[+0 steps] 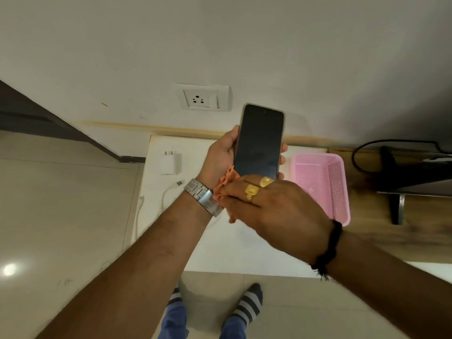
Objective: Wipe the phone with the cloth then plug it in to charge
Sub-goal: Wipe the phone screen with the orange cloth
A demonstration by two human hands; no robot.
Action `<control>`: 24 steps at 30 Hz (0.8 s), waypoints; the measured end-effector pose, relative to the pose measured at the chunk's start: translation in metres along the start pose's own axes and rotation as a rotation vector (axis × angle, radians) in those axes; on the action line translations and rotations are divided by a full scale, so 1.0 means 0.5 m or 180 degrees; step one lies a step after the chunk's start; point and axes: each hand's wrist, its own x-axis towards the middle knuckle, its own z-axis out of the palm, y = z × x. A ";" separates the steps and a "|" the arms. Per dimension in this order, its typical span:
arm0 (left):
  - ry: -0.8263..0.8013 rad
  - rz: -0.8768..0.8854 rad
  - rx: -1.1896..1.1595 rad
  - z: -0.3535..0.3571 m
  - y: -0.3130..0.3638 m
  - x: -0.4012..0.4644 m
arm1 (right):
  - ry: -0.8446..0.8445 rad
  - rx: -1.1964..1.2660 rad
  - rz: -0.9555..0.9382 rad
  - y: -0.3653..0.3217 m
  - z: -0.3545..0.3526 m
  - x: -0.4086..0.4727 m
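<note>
Holding one dark-screened phone [259,143] upright above the white table [244,245], the left hand [220,157] curls around its edges; the right hand [266,204] bunches one orange cloth [223,184] against its lower end. One charger [170,163], one cable [156,204] and one pink basket [320,184] lie on the table.

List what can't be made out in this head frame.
- Cloth: mostly hidden under the right hand; its size and the wiping contact are unclear.
- Phone: bottom edge and charging port covered by that hand; the back faces away.
- Cable: its run is partly behind the left hand and forearm.
- Wall socket: switch position too small to read.
</note>
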 end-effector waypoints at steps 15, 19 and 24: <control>-0.0560 -0.0185 -0.0200 -0.012 0.027 -0.030 | -0.0214 -0.0039 -0.0054 0.021 -0.031 -0.026; -0.0695 -0.0132 -0.0184 -0.018 0.026 -0.029 | -0.0237 -0.0047 0.0013 0.016 -0.034 -0.031; -0.0602 -0.0131 -0.0272 -0.006 0.018 -0.030 | -0.0307 0.0043 -0.0139 -0.002 -0.017 0.012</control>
